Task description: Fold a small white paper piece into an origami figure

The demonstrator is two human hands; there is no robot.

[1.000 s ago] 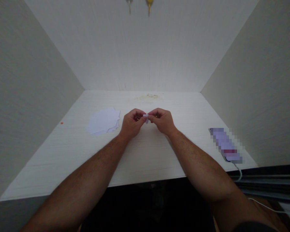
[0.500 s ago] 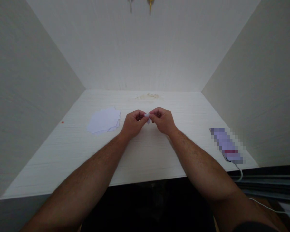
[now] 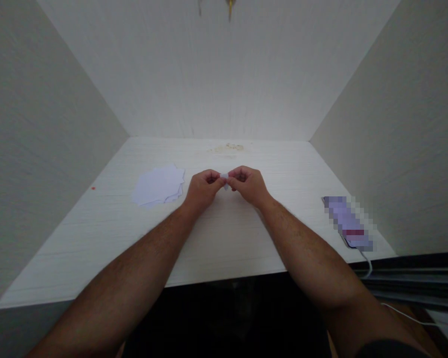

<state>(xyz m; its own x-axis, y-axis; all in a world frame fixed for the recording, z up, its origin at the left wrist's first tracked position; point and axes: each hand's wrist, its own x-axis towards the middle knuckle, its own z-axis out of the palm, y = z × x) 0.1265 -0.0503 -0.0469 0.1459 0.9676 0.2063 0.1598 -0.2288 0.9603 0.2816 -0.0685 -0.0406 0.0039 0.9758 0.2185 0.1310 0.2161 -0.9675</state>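
Between my two hands, over the middle of the white table, is a small piece of folded white paper (image 3: 224, 176). My left hand (image 3: 204, 189) pinches its left side between thumb and fingers. The right side is pinched by my right hand (image 3: 247, 185), whose thumb nearly meets the left thumb. Fingers cover much of the paper, so its full shape is hidden. A loose stack of white paper sheets (image 3: 160, 185) lies on the table to the left of my left hand.
A phone (image 3: 347, 221), pixelated, lies at the right with a white cable (image 3: 368, 263) running off the table's (image 3: 224, 258) front edge. Walls enclose the back and both sides. Pale marks (image 3: 229, 147) show near the back wall, and a small red spot (image 3: 93, 188) at the left.
The paper's visible upper part looks more pointed and less flat than before, and both thumbs have shifted slightly on it. The whole view has moved a little.
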